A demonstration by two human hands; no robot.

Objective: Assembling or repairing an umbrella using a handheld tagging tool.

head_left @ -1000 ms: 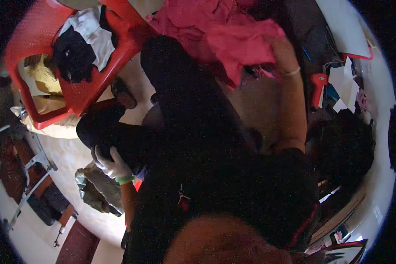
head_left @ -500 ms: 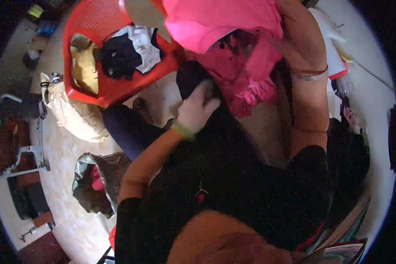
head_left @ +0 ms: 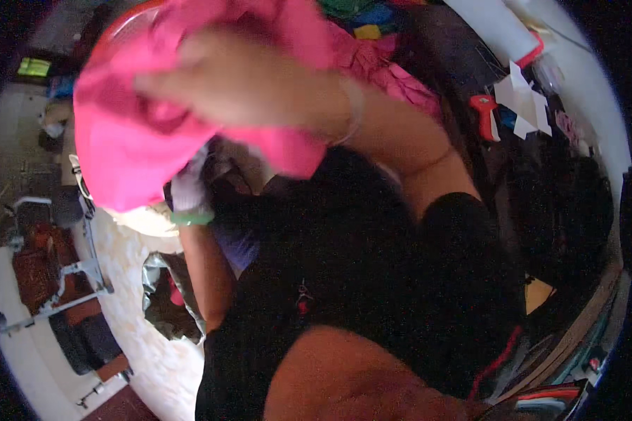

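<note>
A bright pink cloth point(head_left: 123, 151), probably a garment, spreads across the upper left in front of me. My right hand point(head_left: 221, 77) reaches over it from the right, blurred, with its fingers closed on the fabric. Folds of the pink cloth trail off to the right beyond my forearm. Low at the cloth's near edge is my left hand point(head_left: 189, 186), above a green wristband. It is smeared by motion and partly covered, so its fingers do not show clearly. Behind the cloth, only the rim of a red plastic chair point(head_left: 130, 21) shows.
On the floor at left stands an open grey sack point(head_left: 168, 302) with something pink inside. A pale bag point(head_left: 147, 221) peeks out under the cloth. To the right lie a red-handled object point(head_left: 484, 117) and white paper point(head_left: 525, 102). A metal-framed object point(head_left: 77, 274) stands far left.
My right hand has swung left with the pink cloth, which now covers most of the chair and the dark and white clothes on it. My left hand has moved left from my knee.
</note>
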